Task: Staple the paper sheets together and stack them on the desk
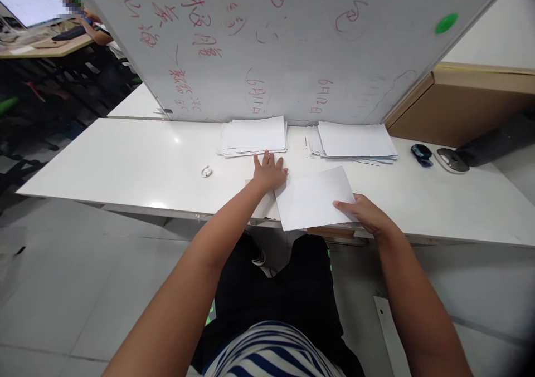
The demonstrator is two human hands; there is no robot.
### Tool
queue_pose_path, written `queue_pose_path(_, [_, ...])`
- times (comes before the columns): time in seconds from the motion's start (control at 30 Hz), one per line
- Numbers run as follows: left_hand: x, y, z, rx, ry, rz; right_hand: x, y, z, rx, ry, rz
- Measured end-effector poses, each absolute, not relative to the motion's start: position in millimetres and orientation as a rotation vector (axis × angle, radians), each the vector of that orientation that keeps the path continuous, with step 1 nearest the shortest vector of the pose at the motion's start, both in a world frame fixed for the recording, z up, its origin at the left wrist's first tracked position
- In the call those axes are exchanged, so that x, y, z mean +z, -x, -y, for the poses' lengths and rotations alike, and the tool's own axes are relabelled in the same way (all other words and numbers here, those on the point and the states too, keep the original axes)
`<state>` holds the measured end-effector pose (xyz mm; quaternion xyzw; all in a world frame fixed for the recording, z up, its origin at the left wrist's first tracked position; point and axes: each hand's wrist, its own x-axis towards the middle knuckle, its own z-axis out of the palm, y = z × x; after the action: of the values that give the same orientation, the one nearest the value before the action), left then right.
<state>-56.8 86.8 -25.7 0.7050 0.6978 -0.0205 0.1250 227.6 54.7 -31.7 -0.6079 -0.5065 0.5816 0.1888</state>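
Note:
Between thumb and fingers, my right hand (363, 213) grips the right edge of a white sheet of paper (315, 196), which reaches past the desk's front edge. Its fingers are partly hidden beneath the sheet. My left hand (270, 172) is spread palm down beside the sheet's left edge, fingertips close to the front of the left paper stack (257, 136). Something flat, perhaps another sheet, lies partly under that forearm. To the right along the board rests a second paper stack (355, 139) with uneven edges.
A whiteboard (225, 82) with red writing stands behind the white desk (125, 154). A small white looped item (206, 171) lies at left. On the right are a dark watch-like object (421, 154), a computer mouse (451, 160) and a cardboard box (443, 109). Another person's arm (97, 32) shows far left.

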Motion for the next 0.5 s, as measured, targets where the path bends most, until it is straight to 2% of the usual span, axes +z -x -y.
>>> queue_pose_path(0.5, [-26.2,65.6,-82.5,0.157,-2.031,-1.985,-39.5,-228.1,-55.0,1.639,1.622,1.407])
